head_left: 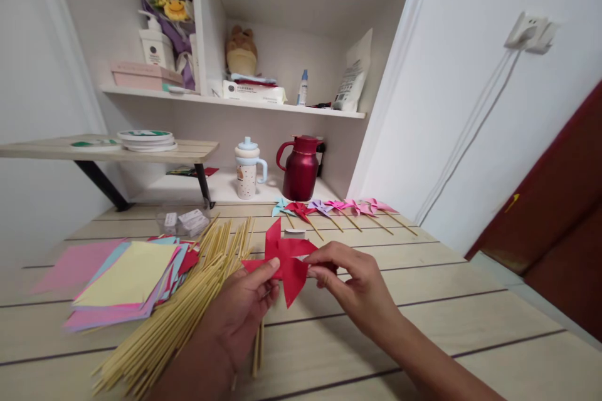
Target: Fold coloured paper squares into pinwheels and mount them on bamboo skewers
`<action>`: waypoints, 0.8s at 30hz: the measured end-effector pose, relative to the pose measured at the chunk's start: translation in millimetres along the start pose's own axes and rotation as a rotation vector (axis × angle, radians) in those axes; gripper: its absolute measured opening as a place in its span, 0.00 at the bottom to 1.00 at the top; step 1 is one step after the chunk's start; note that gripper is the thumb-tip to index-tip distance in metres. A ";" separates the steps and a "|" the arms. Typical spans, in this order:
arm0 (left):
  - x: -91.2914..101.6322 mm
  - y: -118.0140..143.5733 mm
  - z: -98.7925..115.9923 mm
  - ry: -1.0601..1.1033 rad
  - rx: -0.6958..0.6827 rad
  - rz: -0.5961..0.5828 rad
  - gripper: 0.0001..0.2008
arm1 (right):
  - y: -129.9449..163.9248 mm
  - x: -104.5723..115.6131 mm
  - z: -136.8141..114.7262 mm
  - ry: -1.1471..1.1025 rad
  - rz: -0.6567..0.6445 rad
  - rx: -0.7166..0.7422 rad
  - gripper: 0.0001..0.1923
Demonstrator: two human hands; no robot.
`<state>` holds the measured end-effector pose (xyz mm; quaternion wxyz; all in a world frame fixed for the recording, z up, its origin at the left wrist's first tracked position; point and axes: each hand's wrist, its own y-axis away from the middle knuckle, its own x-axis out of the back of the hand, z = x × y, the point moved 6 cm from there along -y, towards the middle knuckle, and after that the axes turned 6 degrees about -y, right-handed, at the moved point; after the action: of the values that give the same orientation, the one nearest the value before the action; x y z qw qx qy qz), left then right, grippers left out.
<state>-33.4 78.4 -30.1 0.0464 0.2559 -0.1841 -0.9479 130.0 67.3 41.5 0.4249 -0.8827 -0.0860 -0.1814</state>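
A red paper pinwheel (292,266) is held up above the table between both hands, its blades folded and spread. My left hand (244,301) grips it from the left, the thumb pressed near its centre and the fingers behind it. My right hand (352,276) pinches at its right side, thumb and forefinger together by the edge of a blade; anything small between those fingertips is hidden. Under and beside my left forearm lies a large pile of thin wooden sticks (174,319). Left of that is a stack of coloured paper squares (129,272), pale yellow on top.
Several pinwheels on sticks (320,207) lie in a row at the table's back. A clear box with small white packs (185,220) sits back left, near a raised shelf (28,148). Behind stand a speckled cup (246,175) and a red jug (301,172).
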 end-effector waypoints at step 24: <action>-11.2 7.9 -3.4 -0.188 -0.165 -0.147 0.12 | 6.6 -16.8 24.0 -0.368 -0.108 -0.410 0.05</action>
<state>-22.0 72.0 -24.7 -0.0197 0.1740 -0.0896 -0.9805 122.5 82.0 16.4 0.2046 -0.9624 -0.1703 -0.0542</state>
